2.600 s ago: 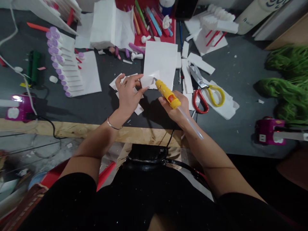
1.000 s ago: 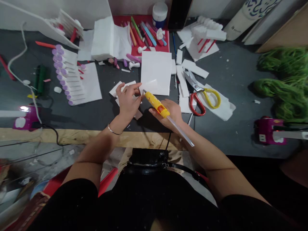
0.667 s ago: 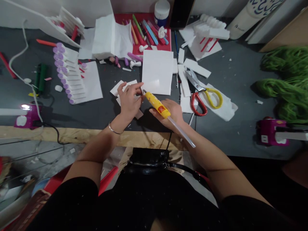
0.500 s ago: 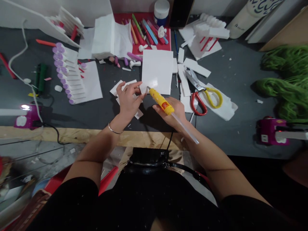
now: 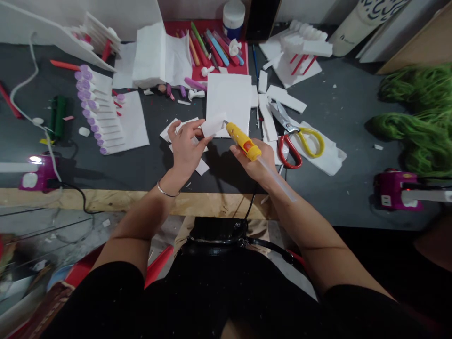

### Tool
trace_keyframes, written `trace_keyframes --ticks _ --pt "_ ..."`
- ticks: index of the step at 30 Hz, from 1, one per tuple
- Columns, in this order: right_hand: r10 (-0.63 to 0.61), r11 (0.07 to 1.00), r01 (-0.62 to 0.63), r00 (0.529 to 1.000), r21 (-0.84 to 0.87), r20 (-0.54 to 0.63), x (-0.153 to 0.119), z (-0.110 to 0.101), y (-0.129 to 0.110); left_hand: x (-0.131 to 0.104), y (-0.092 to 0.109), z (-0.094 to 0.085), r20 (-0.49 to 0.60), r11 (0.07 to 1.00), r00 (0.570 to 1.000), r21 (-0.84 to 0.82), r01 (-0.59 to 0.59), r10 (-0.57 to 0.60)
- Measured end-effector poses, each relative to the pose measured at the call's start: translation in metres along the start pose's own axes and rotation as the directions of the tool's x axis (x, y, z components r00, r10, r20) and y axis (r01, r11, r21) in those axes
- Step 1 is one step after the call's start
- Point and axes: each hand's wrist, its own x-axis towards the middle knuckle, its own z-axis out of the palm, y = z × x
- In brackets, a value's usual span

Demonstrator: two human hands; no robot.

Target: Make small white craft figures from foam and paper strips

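Note:
Between the thumb and fingers of my left hand (image 5: pixel 188 143) is a small white strip of paper or thin foam (image 5: pixel 214 125). It overlaps the lower part of a white square sheet (image 5: pixel 229 94) lying on the dark table. My right hand (image 5: pixel 259 162) grips a yellow hot glue gun (image 5: pixel 243 141). Its metal nozzle points up and left, at the strip's right end; whether it touches cannot be made out. A clear glue stick (image 5: pixel 278 181) sticks out of the gun's back over my right wrist. Other white strips (image 5: pixel 202 167) lie beneath and beside my left hand.
Scissors (image 5: pixel 290 127) with red and yellow handles lie on white scraps to the right. Purple-tipped white rolls (image 5: pixel 92 108) sit at left. Clay-like coloured sticks (image 5: pixel 215 47) lie on a red sheet behind. Green yarn (image 5: pixel 406 120) and a purple power socket (image 5: pixel 397 190) are far right.
The glue gun has shifted slightly right along the strip held in my left hand. That strip shows more plainly over the sheet now. My left hand has barely moved.

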Motion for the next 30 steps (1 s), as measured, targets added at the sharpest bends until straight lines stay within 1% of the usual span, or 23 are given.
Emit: trace_keyframes --ticks 4,11,14,17,21,23,26,28,30 --pt "-0.047 0.997 0.048 0.999 -0.063 0.018 -0.002 0.003 -0.002 -0.001 -0.002 0.002 0.007 1.0 1.0 -0.005 -0.024 0.024" --pt "-0.161 0.969 0.179 0.98 -0.173 0.117 -0.009 0.013 -0.008 0.0 -0.001 0.003 0.037 0.999 0.999 -0.025 -0.023 0.024" --pt "-0.186 0.96 0.214 0.969 -0.178 0.161 -0.011 0.015 -0.011 0.0 -0.002 0.003 0.057 0.999 0.998 -0.029 -0.036 0.037" --pt "-0.192 0.965 0.218 0.965 -0.144 0.177 -0.011 0.015 -0.012 -0.001 -0.003 0.003 0.058 0.998 0.997 -0.032 -0.056 0.057" --pt "-0.143 0.984 0.159 0.975 -0.082 0.171 -0.009 0.012 -0.012 -0.002 0.0 0.003 0.052 0.999 0.998 -0.022 -0.038 0.04" --pt "-0.084 0.995 0.09 0.984 -0.033 0.158 -0.008 0.008 -0.01 -0.001 0.002 0.002 0.05 1.0 0.999 -0.009 -0.009 0.01" --pt "0.037 0.995 -0.048 0.991 0.084 0.131 -0.006 0.003 -0.005 0.0 0.003 0.0 0.033 1.0 0.999 -0.006 0.014 -0.013" --pt "0.1 0.98 -0.123 0.983 0.154 0.151 -0.004 0.001 -0.001 0.001 0.003 -0.001 0.022 1.0 0.999 -0.005 0.023 -0.023" --pt "0.108 0.959 -0.156 0.973 0.238 0.203 -0.001 0.0 0.002 0.002 0.002 -0.001 0.018 0.999 0.999 -0.004 0.033 -0.033"
